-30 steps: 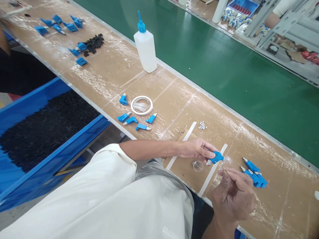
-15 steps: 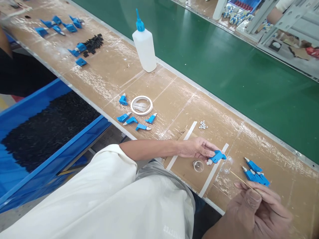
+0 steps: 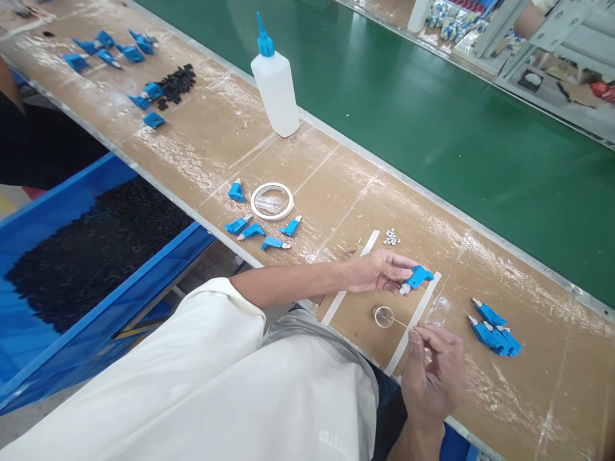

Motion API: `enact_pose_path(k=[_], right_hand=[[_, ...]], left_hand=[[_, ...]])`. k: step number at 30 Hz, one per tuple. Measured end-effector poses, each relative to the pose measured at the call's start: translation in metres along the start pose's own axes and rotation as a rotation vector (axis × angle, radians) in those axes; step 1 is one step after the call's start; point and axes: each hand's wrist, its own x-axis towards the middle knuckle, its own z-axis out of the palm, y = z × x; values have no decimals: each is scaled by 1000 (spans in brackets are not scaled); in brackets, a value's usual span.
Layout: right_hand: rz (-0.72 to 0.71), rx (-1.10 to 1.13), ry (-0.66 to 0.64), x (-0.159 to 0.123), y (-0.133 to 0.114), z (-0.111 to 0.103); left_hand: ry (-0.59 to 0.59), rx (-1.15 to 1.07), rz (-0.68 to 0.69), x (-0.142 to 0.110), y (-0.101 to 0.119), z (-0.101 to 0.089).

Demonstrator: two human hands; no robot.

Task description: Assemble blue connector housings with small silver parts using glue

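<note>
My left hand (image 3: 379, 271) pinches a blue plastic part (image 3: 419, 276) with a whitish tip, holding it above the cardboard near a white tape strip. Between the fingertips of my right hand (image 3: 435, 368) is a thin wooden stick (image 3: 400, 321), its far end in a small clear cup (image 3: 383, 316). That cup stands on the cardboard just below my left hand. A little pile of small whitish pieces (image 3: 391, 237) lies beyond my left hand. To the right of my hands, several blue parts with pale tips (image 3: 494, 331) lie in a group.
A white bottle with a blue nozzle (image 3: 276, 89) stands by the green belt (image 3: 408, 115). A white tape roll (image 3: 272, 201) lies among more blue parts (image 3: 252, 231). Black pieces (image 3: 177, 84) are heaped farther left. A blue bin (image 3: 96, 256) of black pieces sits beside the table.
My right hand has moved left and brought the stick's end into the clear cup. My left hand, with the blue part, has shifted slightly up and left.
</note>
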Motion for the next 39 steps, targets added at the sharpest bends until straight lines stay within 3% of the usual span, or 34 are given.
enact_pose_path(k=[4, 8, 11, 14, 19, 23, 30, 39], right_hand=[[-90, -95, -157, 3, 3, 6], [-42, -93, -131, 13, 8, -3], [20, -64, -106, 35, 21, -6], [54, -63, -223, 69, 44, 7], [-112, -48, -407, 124, 83, 52], [-211, -15, -503, 145, 95, 72], [-243, -13, -655, 155, 99, 73], [-107, 14, -727, 168, 85, 66]], left_hand=[[104, -82, 89, 0, 16, 0], [295, -241, 332, -8, 46, 5], [433, -390, 510, -14, 68, 10], [505, -499, 548, -15, 77, 13], [489, -492, 500, -8, 71, 10], [436, -440, 494, -5, 66, 6], [392, -483, 480, -7, 68, 4], [401, -478, 466, -6, 67, 4]])
